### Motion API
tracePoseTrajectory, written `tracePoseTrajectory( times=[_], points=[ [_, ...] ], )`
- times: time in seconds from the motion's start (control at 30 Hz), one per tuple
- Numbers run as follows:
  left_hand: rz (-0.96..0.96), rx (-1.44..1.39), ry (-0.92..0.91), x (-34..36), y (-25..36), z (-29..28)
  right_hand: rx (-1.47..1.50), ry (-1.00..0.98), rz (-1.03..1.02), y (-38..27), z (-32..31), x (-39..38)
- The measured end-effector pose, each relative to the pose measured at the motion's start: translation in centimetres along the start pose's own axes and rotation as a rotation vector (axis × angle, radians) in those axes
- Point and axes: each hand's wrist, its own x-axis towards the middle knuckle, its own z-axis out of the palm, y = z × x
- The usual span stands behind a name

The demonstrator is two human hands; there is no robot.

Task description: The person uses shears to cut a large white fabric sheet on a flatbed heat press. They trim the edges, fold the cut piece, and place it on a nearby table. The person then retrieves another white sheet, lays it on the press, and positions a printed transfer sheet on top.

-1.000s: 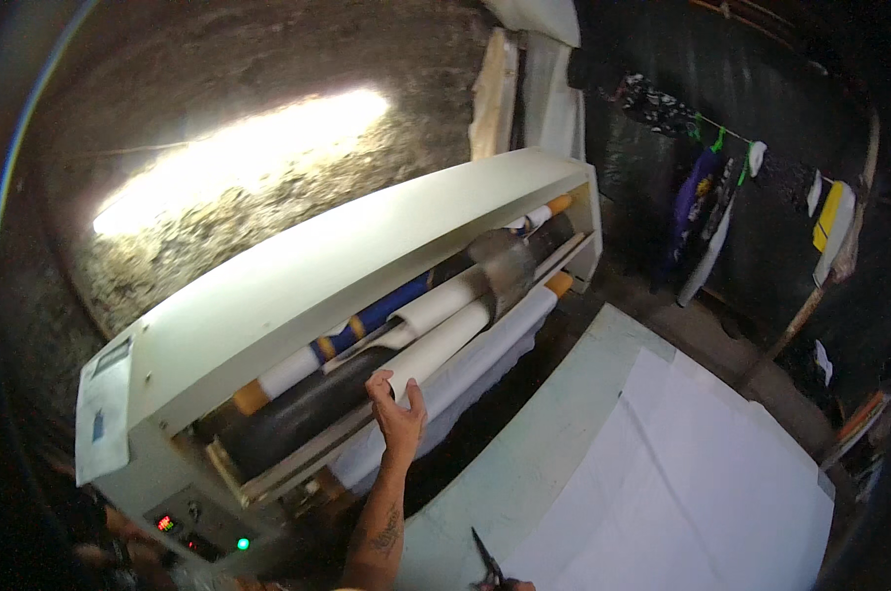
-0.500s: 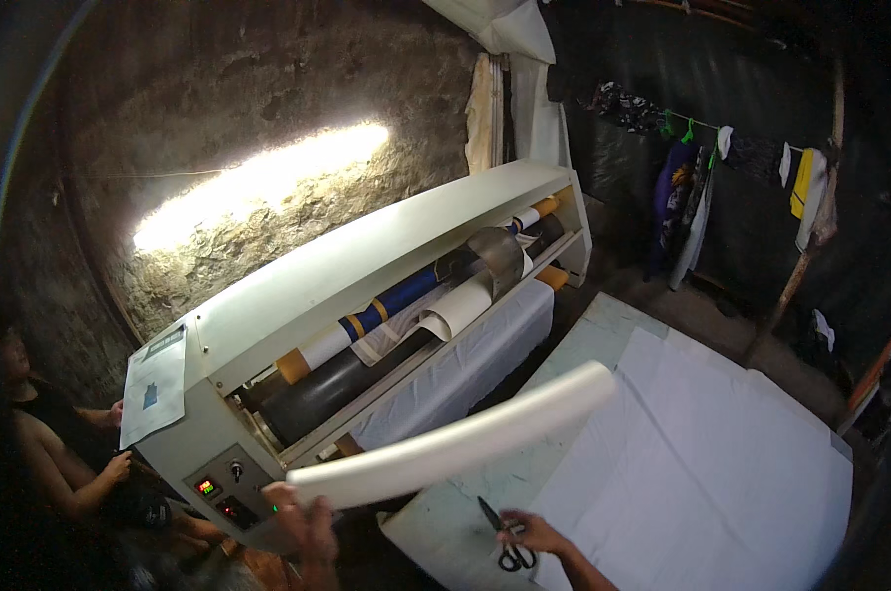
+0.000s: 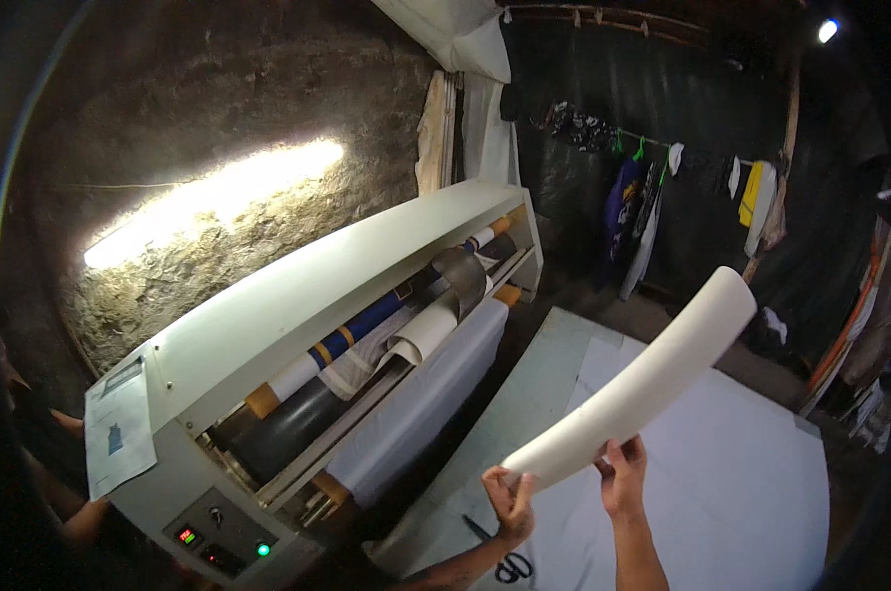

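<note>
A long cream-white roll (image 3: 635,386), of paper or fabric, is held up at a slant over the table, its far end raised to the right. My left hand (image 3: 509,504) grips its near lower end with fingers and thumb. Further along, my right hand (image 3: 623,475) is closed on the underside of the same roll. Black-handled scissors (image 3: 511,567) lie on the table below my left hand, partly hidden by my left forearm. White sheeting (image 3: 701,473) covers much of the table (image 3: 539,355).
To the left stands a long pale roller machine (image 3: 298,286) with dark rollers, blue patterned fabric and a control panel (image 3: 204,537). Another person (image 3: 66,492) is at its left end. Clothes (image 3: 633,192) hang on a line at the back; a bright tube light (image 3: 219,202) lights the wall.
The roll has swung to the right and its far end has risen. My right hand has let go of the scissors, now on the table, and taken hold of the roll.
</note>
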Motion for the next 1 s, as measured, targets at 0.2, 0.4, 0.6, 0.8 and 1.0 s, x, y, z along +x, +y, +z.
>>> tracePoseTrajectory(
  times=[0.2, 0.4, 0.6, 0.8, 1.0],
  points=[
    [0.327, 0.785, -0.555, 8.9, 0.7, -0.7, -1.032, 0.126, -0.356, -12.8, -8.0, 15.7],
    [0.782, 1.856, -0.027, 33.9, 10.0, -12.5, -2.114, 0.767, -0.914, -40.0, -12.0, 26.0],
    [0.312, 1.839, -0.835, 43.6, 7.0, -18.9, -2.1, 0.211, -1.483, -35.8, 4.3, 17.1],
    [0.321, 1.355, -0.32, 45.1, 4.8, -20.0, -2.353, -0.24, -1.082, -18.2, 5.0, 4.6],
    [-0.371, 0.828, 0.383, 41.6, 0.1, -19.9, -2.238, -0.342, -0.888, -5.2, -6.0, 1.3]
  ],
)
